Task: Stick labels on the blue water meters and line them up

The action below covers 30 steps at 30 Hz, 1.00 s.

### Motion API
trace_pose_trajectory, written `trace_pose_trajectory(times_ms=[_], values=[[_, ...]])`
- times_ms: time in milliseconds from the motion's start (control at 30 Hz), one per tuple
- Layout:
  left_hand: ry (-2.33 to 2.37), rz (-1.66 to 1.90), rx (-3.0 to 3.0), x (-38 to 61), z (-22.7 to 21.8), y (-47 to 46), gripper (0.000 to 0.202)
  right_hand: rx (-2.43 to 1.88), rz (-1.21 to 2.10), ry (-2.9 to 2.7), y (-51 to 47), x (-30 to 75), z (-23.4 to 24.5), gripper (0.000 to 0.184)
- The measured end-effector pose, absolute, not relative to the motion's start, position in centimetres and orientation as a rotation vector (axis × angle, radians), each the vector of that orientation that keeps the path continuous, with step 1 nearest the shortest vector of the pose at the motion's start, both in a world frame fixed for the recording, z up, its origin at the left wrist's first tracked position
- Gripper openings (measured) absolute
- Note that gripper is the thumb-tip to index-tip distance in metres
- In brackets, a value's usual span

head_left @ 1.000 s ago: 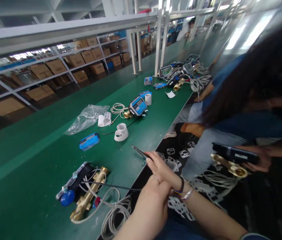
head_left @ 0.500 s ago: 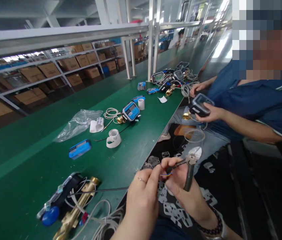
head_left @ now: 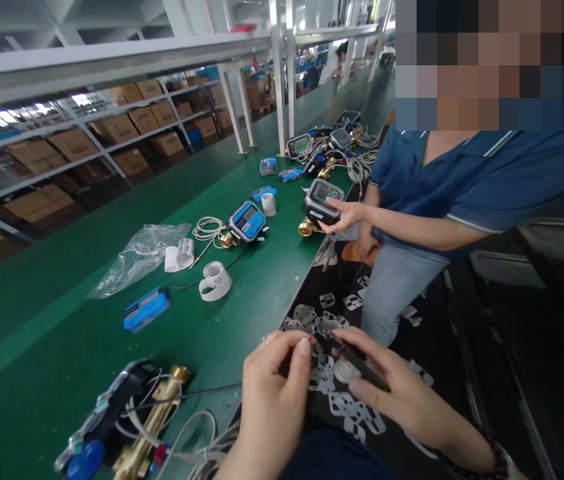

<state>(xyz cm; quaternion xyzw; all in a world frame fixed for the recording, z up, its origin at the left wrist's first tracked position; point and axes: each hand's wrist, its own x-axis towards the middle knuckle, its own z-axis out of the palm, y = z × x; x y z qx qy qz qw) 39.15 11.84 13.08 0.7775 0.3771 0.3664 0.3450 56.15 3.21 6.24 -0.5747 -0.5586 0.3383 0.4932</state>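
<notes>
My left hand (head_left: pixel 277 390) is closed, thumb and forefinger pinching the end of a thin black cable (head_left: pixel 212 391). A bit of red and blue wire (head_left: pixel 311 338) shows at its fingertips. Wrapped around a pair of dark-handled cutting pliers (head_left: pixel 365 368), my right hand (head_left: pixel 397 383) holds their jaws close to the wire end. The cable runs left over the table edge to a meter with a brass pipe body (head_left: pixel 159 417), a black housing and a blue cap (head_left: pixel 85 460). Grey cables (head_left: pixel 197 460) lie coiled beside it.
A co-worker's hand (head_left: pixel 349 215) holds another meter (head_left: pixel 323 200) at the green table's edge (head_left: pixel 282 303). A blue-faced meter (head_left: pixel 247 221), a label roll (head_left: pixel 215 281), a blue cover (head_left: pixel 147 309) and a plastic bag (head_left: pixel 137 260) lie on it. White scraps (head_left: pixel 355 410) litter the floor.
The pliers have swung from pointing up and away to having their jaws at the wire end. The co-worker's meter has moved left to the table edge. My view has shifted slightly.
</notes>
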Motion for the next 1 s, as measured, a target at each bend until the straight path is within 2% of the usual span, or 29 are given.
trace_pose_trajectory(times_ms=[167,567,1000], values=[[1.008,0.892,1.917,38.8,13.1,11.8,0.024,-1.357,0.945,-1.369,2.6,54.9,5.7,0.049],[1.003,0.967,2.123,39.0,13.0,12.0,0.022,-1.383,1.172,-1.342,2.5,55.5,3.8,0.056],[1.022,0.908,2.103,39.0,12.5,12.0,0.024,-1.171,1.265,-1.233,4.0,54.3,6.2,0.051]])
